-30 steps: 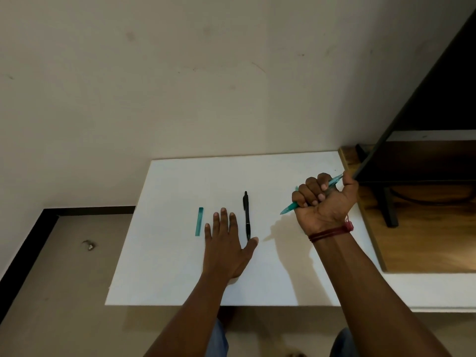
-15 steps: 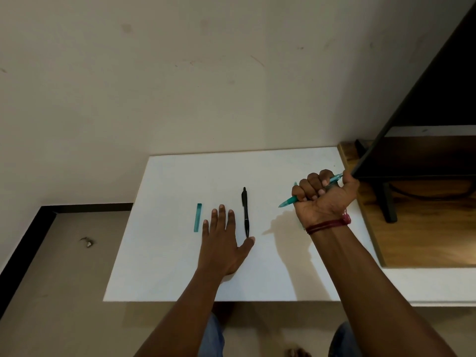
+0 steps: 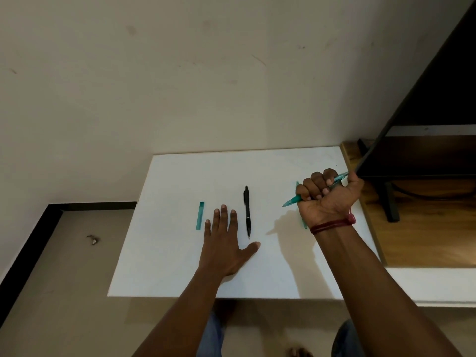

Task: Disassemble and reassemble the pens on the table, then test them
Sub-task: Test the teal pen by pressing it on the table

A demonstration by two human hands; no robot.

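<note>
My right hand is closed in a fist around a teal pen, tip pointing down-left just above the white table; its rear end sticks out by my thumb. Another teal piece lies on the table, mostly hidden under that wrist. My left hand rests flat on the table, fingers spread, holding nothing. A black pen lies lengthwise just right of its fingers, tip toward me. A teal pen cap lies left of the fingers.
A dark monitor on a black stand sits on a wooden surface right of the white table, close to my right hand. A wall stands behind the table. Floor lies to the left and below.
My left hand has slid slightly back toward me, away from the black pen. My right hand holds the teal pen in nearly the same place.
</note>
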